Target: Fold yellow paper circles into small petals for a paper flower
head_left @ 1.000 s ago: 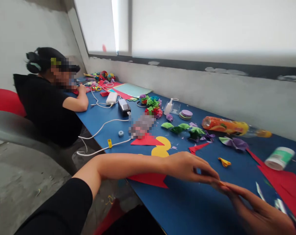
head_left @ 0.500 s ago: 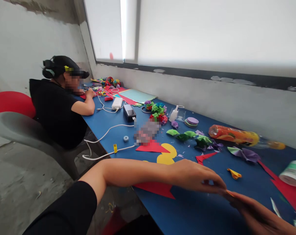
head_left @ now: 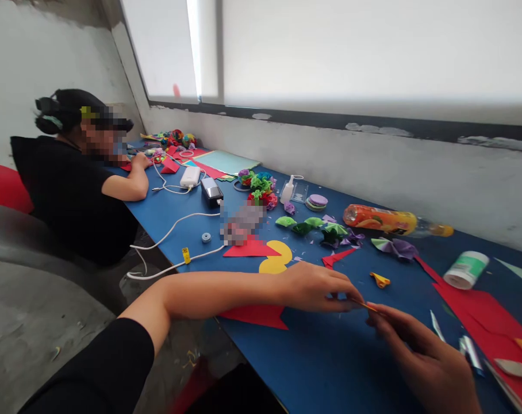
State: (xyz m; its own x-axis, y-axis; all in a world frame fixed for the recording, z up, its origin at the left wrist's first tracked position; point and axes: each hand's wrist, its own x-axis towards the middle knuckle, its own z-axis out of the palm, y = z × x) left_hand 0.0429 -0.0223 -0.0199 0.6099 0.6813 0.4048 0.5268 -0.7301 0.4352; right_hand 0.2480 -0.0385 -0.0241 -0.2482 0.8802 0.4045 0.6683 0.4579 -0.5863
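Observation:
My left hand [head_left: 319,287] reaches across the table with its fingers pinched at one end of a small orange paper piece [head_left: 367,306]. At the other end, my right hand [head_left: 420,345] grips the same piece between thumb and fingers. It shows almost edge-on, as a thin line, so its full shape is hidden. Beyond my hands lies a folded yellow-orange paper piece [head_left: 380,280]. Red paper [head_left: 256,317] sticks out beneath my left forearm, and yellow paper circles [head_left: 278,257] lie just past it.
A drink bottle [head_left: 390,221] lies along the back, near green and purple folded papers [head_left: 315,225]. To the right are a white-green tub [head_left: 466,270] and red sheets [head_left: 480,310]. White cables [head_left: 175,221] loop at left, where a co-worker [head_left: 75,184] sits.
The view has shifted right, so most things appear further left. My right hand shows more clearly and is less blurred. Both hands still hold the orange paper piece.

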